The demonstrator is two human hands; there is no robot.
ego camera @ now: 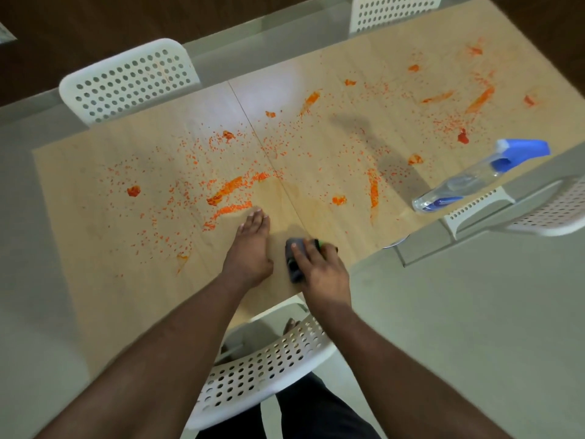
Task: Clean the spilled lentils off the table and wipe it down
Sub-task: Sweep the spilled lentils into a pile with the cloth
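The wooden desk (pixel 95 280) carries orange lentils (pixel 228 188) scattered over most of its top, with some thick smeared piles near the middle. White perforated chairs (pixel 126 80) stand around it (one is just below the person's arms). A spray bottle (pixel 474 179) with a blue head lies tilted at the right edge. The left hand (pixel 251 251) rests flat on the desk, its grip released, fingers straight, near the lentils. The right hand (pixel 323 270) grasps a dark sponge (pixel 296 258) pressed on the desk.

Wooden table (pixel 95 280) bears scattered lentils (pixel 228 188) and spray bottle (pixel 468 179).
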